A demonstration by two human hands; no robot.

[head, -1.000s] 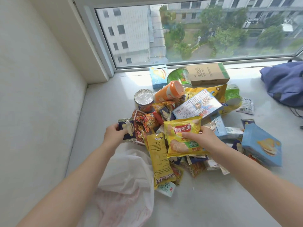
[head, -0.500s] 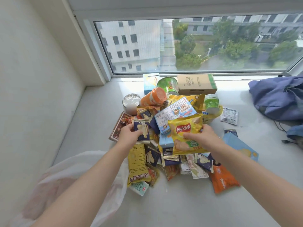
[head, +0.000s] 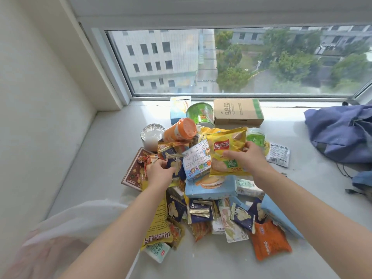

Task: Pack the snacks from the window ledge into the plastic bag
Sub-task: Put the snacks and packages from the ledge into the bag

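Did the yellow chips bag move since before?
Yes. The right hand carried the yellow chips bag up the pile, closer to the cardboard box.

The plastic bag is blurred and cut off at lower left.

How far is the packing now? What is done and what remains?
Done: nothing visibly; the plastic bag lies slack at the lower left, its contents unclear. In hand: the right hand holds a yellow Lay's chip bag, the left hand grips a dark blue snack packet. Left: the pile on the window ledge, including the cardboard box and orange-lidded bottle.
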